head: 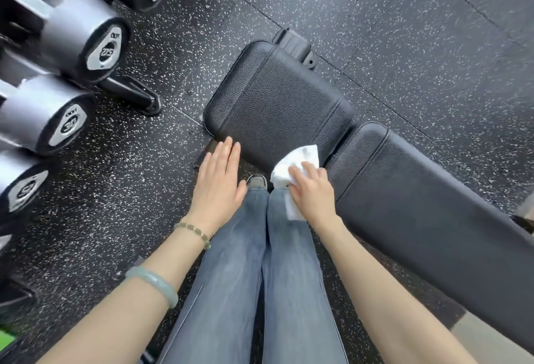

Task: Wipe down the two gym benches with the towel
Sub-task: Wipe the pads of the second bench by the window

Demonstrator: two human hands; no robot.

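The towel (297,167) is white and crumpled. It lies on the near edge of the gym bench (274,103), right by the gap between the short seat pad and the long pad (419,204). Much of it is hidden under the right hand (313,190), whose fingers are curled over it and grip it against the padding; a flap hangs out below the palm in front of the jeans (251,277). Both pads are black, grained and stitched along their edges. The long pad is cut off at the right edge, and the frame is hidden beneath the padding except for a black bracket (294,45) at the far end.

The left hand (219,178) is flat with straight fingers held together, its tips by the seat pad's near corner; whether it touches cannot be told. A bead bracelet (193,233) and a pale green bangle (153,284) sit on that arm. One shoe (257,181) shows between the hands. Blurred dumbbells (72,43) stand at the left on the speckled floor (404,31).
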